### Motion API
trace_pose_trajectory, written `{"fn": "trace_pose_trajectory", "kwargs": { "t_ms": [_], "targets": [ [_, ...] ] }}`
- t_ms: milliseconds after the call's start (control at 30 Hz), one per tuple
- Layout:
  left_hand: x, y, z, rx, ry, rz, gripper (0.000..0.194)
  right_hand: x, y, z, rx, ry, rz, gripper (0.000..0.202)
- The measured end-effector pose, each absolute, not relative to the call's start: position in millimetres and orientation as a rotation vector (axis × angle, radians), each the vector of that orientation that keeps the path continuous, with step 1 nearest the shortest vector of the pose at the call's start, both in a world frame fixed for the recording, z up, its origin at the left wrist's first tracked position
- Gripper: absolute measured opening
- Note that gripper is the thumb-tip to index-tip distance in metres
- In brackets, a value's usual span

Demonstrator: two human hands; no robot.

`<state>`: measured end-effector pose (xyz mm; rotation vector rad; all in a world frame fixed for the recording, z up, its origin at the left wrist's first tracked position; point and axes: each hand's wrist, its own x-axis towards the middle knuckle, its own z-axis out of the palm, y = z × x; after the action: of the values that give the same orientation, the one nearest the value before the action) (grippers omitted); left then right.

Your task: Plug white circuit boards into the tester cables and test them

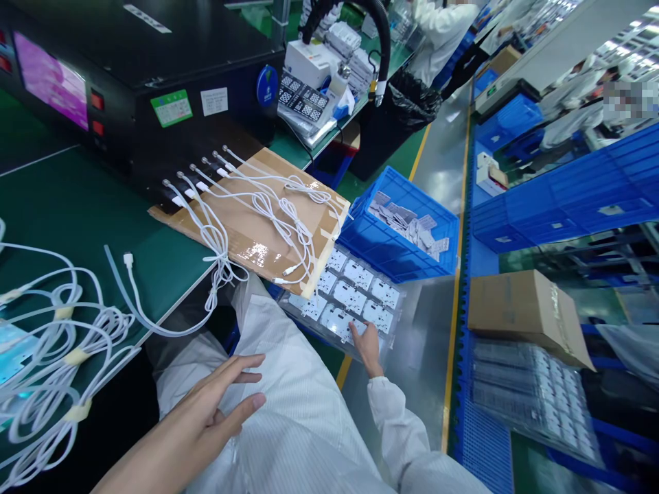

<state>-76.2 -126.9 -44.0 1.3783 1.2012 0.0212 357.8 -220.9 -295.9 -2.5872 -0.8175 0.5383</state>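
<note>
Over my lap, my left hand (206,418) hangs in the air with its fingers apart and nothing in it. My right hand (367,345) reaches down to a clear tray (394,329) of flat white plates with dark holes. Its thumb and forefinger are spread and touch or hover at the edge of one plate (337,321) in the near row; the other fingers are partly hidden. Left of the tray, a cardboard sheet (247,237) carries several white cables (262,202) plugged in along a black machine (169,75).
Coiled white cables (66,343) lie on the green table (154,274) at left. A blue crate (406,257) of small white pieces stands beyond the tray. At right are a cardboard box (519,309) and stacked trays (530,391). People in white work farther back.
</note>
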Motion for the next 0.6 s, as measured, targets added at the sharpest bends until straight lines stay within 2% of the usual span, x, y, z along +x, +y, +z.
{"fn": "trace_pose_trajectory", "kwargs": {
  "t_ms": [167,333,600],
  "targets": [
    [-79.7,-127.7,-45.5,1.317,1.182,-0.013,0.061,340.8,-220.0,-300.0,-2.629,-0.862,0.416,0.102],
    [-79.3,-131.8,-49.6,1.277,1.159,0.011,0.061,324.3,-215.6,-305.6,-2.597,-0.980,0.330,0.099],
    [-83.0,-135.0,-44.5,1.306,1.134,0.163,0.053,307.9,-192.7,-307.2,-2.467,-1.206,0.186,0.106]
  ]
}}
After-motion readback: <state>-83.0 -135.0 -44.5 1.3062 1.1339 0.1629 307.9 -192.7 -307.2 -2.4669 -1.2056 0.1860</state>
